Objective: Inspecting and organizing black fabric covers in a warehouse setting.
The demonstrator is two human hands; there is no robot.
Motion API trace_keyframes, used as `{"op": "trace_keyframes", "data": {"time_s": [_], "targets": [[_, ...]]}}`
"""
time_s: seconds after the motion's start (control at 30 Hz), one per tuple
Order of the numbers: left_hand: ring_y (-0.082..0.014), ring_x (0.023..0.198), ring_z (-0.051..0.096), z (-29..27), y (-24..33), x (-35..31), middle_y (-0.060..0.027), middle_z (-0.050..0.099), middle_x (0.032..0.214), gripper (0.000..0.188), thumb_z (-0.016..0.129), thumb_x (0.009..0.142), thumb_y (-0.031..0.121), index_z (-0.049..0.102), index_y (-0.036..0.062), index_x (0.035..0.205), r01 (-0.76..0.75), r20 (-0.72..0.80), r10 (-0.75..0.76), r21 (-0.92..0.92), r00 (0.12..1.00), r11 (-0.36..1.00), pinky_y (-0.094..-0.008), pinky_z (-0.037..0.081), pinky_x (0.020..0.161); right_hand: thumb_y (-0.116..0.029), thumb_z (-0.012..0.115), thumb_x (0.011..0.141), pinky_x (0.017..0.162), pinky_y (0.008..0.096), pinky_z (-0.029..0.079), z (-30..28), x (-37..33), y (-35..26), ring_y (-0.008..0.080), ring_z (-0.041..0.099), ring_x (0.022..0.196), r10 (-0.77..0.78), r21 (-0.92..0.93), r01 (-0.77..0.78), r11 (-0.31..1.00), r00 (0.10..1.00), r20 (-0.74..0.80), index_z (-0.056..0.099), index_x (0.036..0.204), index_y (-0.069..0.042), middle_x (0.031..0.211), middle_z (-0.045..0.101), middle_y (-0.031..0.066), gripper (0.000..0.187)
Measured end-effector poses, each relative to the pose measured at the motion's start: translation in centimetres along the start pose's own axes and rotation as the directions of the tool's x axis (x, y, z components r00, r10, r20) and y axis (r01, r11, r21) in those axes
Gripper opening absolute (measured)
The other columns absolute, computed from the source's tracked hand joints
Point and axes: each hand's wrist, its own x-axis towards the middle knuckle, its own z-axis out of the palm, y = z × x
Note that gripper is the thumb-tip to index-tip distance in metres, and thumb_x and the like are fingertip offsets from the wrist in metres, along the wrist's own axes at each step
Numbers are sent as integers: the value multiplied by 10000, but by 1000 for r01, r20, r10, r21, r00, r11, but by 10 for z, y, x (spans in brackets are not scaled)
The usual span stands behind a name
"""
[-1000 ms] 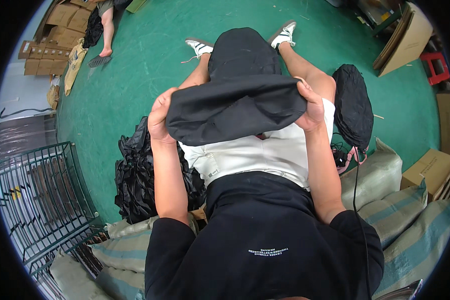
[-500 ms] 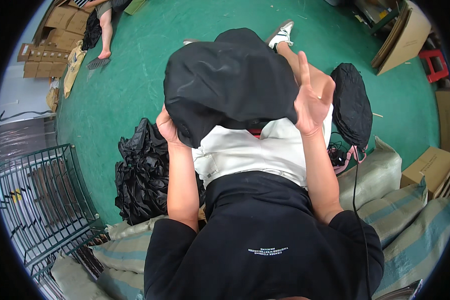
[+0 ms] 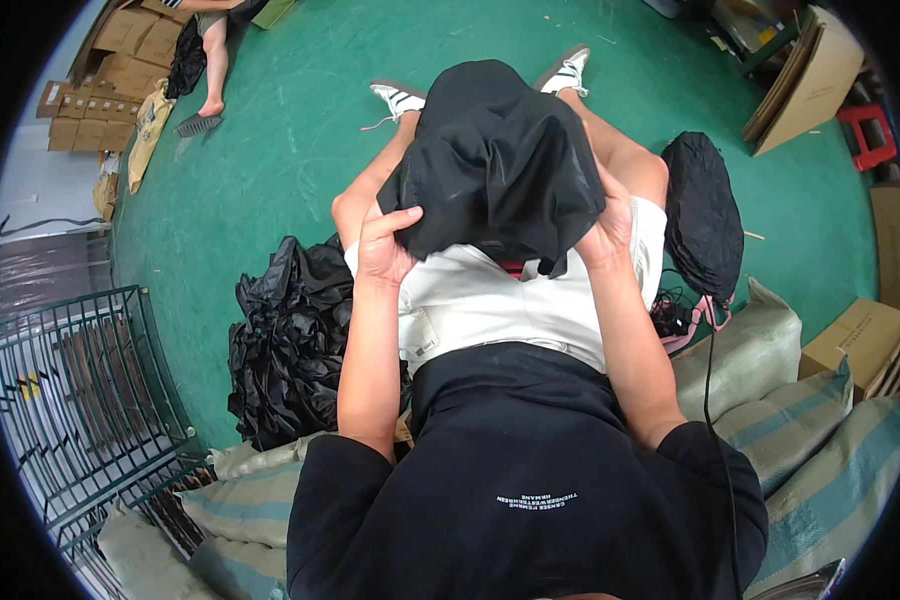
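Between my hands hangs a black fabric cover (image 3: 500, 165), loosely bunched and held over my lap. My left hand (image 3: 386, 248) is closed on its near left edge, with the thumb lying across the cloth. At the right edge my right hand (image 3: 610, 225) grips the fabric; most of its fingers are hidden behind or under the cloth. To my left lies a heap of crumpled black cloth or sheeting (image 3: 290, 350). On my right a long, puffy black bundle (image 3: 703, 215) rests beside my knee.
Grey-green woven sacks (image 3: 800, 440) lie close at my right, more (image 3: 245, 510) at my left. A green metal rack (image 3: 90, 400) stands left. Cardboard boxes (image 3: 120, 75), flattened cardboard (image 3: 810, 80) and a red stool (image 3: 867, 137) are farther off. Another person's leg (image 3: 214, 65) shows far left.
My hands have come closer together and the cover has narrowed and bunched up. My right fingers, spread before, have closed on the fabric. My left shoe now shows more fully.
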Motion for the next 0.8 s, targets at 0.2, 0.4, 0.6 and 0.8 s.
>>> {"op": "trace_keyframes", "data": {"time_s": [0.2,0.4,0.6,0.8], "targets": [[-302,1350,372,-14,-7,-14,-198,348,1475,697,448,901,358,294,-72,1428,58,102,18,-693,995,719,-400,287,1134,-190,573,925,1108,436,338,41,-7,3,262,406,1336,17,-289,47,956,977,214,250,1473,-21,1460,394,137,658],[-318,1357,361,6,-9,-4,-217,313,1491,886,464,901,584,264,-103,1422,-63,11,81,-529,997,846,-410,304,1126,-2,443,922,994,352,478,-6,24,-6,229,559,1181,-67,-555,-29,831,986,-151,279,1469,-68,1354,504,136,575],[-281,1130,595,-27,-17,-11,-206,597,1224,590,455,640,-13,538,-129,1212,341,-146,-395,-295,907,893,-358,472,988,60,358,904,937,336,523,-16,25,-15,219,636,1027,-165,-506,77,859,978,-131,403,1387,-66,1239,578,137,501],[-325,1194,545,-17,-2,-18,-226,567,1259,717,436,563,-29,465,-142,1271,151,-30,-159,-195,987,969,-384,418,1057,-17,427,884,1021,477,435,-6,8,-36,300,593,1103,-322,-491,224,842,939,-123,477,1311,-71,1228,578,156,433]]}}
